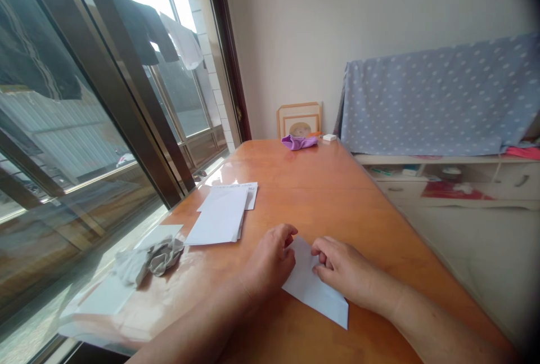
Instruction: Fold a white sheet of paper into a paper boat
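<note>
Left hand [270, 260] curled, fingertips at the white paper sheet's [314, 291] upper left edge. Right hand [341, 265] also curled, fingertips on the sheet; no clear pinch on either side from this view. Sheet lies flat on the worktop [320, 184], near side, between the hands. Paper stack [219, 218] sits farther left; crumpled grey cloth [158, 260] lies left of the hands.

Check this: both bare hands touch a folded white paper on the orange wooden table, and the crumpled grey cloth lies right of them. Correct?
No: the crumpled grey cloth lies left of the left hand and right hand, beside the window, in the head view. Both touch the folded white paper on the orange wooden table.
</note>
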`<state>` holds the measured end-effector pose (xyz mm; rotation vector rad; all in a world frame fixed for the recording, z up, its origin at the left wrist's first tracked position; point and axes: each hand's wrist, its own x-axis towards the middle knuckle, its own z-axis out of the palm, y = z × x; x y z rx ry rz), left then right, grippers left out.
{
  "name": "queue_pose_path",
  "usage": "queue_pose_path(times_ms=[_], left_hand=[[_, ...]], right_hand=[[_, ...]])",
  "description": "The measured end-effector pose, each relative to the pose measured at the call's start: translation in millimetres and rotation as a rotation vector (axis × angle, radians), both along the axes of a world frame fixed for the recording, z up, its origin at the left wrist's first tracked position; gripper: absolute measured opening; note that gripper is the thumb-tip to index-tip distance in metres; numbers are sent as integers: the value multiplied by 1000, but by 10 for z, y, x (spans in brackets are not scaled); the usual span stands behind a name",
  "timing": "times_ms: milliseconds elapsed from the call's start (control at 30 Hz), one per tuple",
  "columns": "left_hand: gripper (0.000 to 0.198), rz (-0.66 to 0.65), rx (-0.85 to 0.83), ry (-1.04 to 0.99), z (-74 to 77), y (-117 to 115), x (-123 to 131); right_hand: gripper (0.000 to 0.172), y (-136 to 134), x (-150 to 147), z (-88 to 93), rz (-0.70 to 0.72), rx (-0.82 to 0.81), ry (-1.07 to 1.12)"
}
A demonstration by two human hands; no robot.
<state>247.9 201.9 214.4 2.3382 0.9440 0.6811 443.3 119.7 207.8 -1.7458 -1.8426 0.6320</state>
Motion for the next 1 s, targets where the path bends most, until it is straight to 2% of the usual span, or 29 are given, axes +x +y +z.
queue_pose_path(times_ms=[133,267,567,1000], left_hand=[[33,-105,86,92,59,-25,-30],[29,-196,176,139,50,-80,-98],[21,-237,231,275,-15,-247,-124],[17,-326,287,342,5,-201,-153]], right_hand=[[11,-10,-15,10,-32,-4,10],[14,-2,-21,-17,-51,2,3],[15,20,-18,-102,-82,30,-5],[16,-17,-28,-59,-87,1,11]])
